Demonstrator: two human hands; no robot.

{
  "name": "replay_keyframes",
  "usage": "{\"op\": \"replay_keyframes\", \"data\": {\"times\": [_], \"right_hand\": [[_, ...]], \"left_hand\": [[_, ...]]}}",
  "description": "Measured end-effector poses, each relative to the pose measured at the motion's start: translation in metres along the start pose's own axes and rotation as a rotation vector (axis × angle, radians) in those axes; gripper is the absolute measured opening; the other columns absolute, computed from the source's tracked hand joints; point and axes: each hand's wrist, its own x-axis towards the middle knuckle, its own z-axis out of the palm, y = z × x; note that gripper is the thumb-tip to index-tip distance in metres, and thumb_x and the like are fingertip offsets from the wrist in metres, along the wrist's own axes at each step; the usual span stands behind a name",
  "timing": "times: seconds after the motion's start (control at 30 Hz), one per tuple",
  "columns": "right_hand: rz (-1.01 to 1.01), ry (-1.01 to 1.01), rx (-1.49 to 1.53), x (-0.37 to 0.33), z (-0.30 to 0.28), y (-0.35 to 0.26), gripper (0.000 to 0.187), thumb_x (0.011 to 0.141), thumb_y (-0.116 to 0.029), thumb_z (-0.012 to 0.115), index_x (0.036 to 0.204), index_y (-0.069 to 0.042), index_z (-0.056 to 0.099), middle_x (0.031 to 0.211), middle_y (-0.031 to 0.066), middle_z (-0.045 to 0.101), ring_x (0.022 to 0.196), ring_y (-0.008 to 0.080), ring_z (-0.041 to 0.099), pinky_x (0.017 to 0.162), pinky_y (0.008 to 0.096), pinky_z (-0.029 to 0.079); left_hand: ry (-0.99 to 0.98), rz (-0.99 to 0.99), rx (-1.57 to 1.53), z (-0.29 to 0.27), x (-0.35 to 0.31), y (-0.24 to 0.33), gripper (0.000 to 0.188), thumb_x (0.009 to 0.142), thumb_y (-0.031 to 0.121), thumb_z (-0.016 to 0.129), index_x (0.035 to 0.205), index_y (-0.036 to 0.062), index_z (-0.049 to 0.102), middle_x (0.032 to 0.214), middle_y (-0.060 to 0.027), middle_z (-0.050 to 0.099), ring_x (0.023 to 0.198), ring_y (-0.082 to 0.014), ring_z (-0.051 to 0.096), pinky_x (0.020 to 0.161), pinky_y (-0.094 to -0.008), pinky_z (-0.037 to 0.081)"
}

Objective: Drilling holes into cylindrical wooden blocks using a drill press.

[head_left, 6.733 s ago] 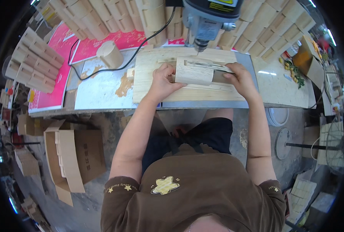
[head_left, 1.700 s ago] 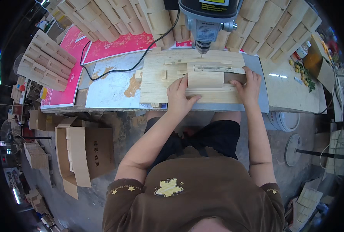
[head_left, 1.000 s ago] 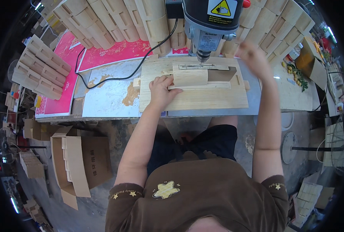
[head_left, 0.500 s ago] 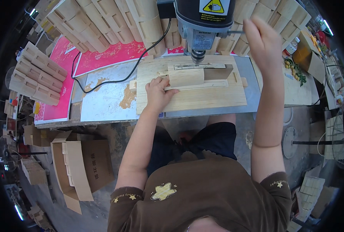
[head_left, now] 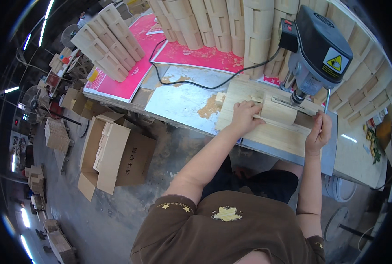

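Observation:
A drill press (head_left: 320,46) with a dark head stands over the bench, its chuck (head_left: 298,96) just above a pale, rounded wooden piece (head_left: 279,111). This piece lies in a wooden jig board (head_left: 266,137), against a slotted strip. My left hand (head_left: 247,117) grips the left end of the wooden piece, fingers bent and thumb along the board. My right hand (head_left: 318,133) is closed round the lower end of the press's feed lever (head_left: 327,100), which points down towards me. The bit's tip is too small to make out.
Stacks of grooved wooden pieces (head_left: 222,28) line the back of the bench; more (head_left: 110,42) stand at the left on red sheeting (head_left: 132,77). A black cable (head_left: 191,87) crosses the bench. An open carton (head_left: 134,158) sits on the floor at left.
My right hand has swung the feed lever down from a raised position, and the chuck is lower. My left hand stays at the piece's end. The view has turned left.

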Motion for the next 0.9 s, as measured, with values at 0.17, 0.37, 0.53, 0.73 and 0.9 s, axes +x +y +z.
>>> {"op": "replay_keyframes", "data": {"times": [0.17,0.37,0.53,0.73,0.9], "right_hand": [[0.002,-0.003,0.018,0.0,-0.004,-0.002,0.014,0.09,-0.002,0.05,0.096,0.005,0.06,0.083,0.0113,0.058,0.07,0.0184,0.054,0.064,0.0255,0.044],[0.035,-0.108,-0.083,0.078,-0.043,-0.027,0.014,0.091,-0.004,0.049,0.091,0.004,0.06,0.067,0.0073,0.05,0.06,0.0131,0.043,0.055,0.0244,0.035],[0.292,-0.257,-0.251,0.187,-0.018,-0.012,0.037,0.09,-0.037,0.05,0.091,-0.002,0.062,0.071,0.0148,0.057,0.064,0.023,0.053,0.063,0.0326,0.043],[0.315,-0.335,-0.246,0.206,-0.001,0.004,0.034,0.092,-0.031,0.048,0.085,0.001,0.059,0.063,0.0064,0.053,0.057,0.0134,0.05,0.054,0.0289,0.04],[0.2,-0.297,-0.232,0.154,-0.043,-0.034,0.032,0.091,-0.027,0.049,0.082,0.001,0.062,0.056,0.0028,0.048,0.052,0.0092,0.046,0.051,0.0251,0.036]], "left_hand": [[0.01,0.003,-0.028,0.0,-0.002,0.002,0.044,0.06,0.028,0.079,0.097,0.0133,0.061,0.082,-0.0007,0.055,0.087,-0.0234,0.053,0.08,-0.0395,0.033],[-0.045,-0.023,-0.027,0.004,-0.005,0.014,0.046,0.064,0.025,0.076,0.105,0.0123,0.059,0.087,-0.0022,0.055,0.09,-0.0238,0.052,0.083,-0.0421,0.03],[-0.01,0.046,0.017,0.037,-0.002,0.028,0.046,0.07,0.027,0.073,0.11,0.0127,0.057,0.089,-0.005,0.055,0.094,-0.0267,0.051,0.086,-0.0452,0.028],[-0.117,0.03,0.018,0.025,0.002,0.024,0.057,0.07,0.028,0.073,0.122,0.0146,0.055,0.093,-0.005,0.057,0.096,-0.0255,0.051,0.089,-0.0444,0.027],[-0.078,0.068,-0.025,0.029,0.009,0.026,0.04,0.072,0.027,0.071,0.108,0.0136,0.059,0.083,-0.0032,0.053,0.089,-0.0242,0.05,0.087,-0.0425,0.027]]}}
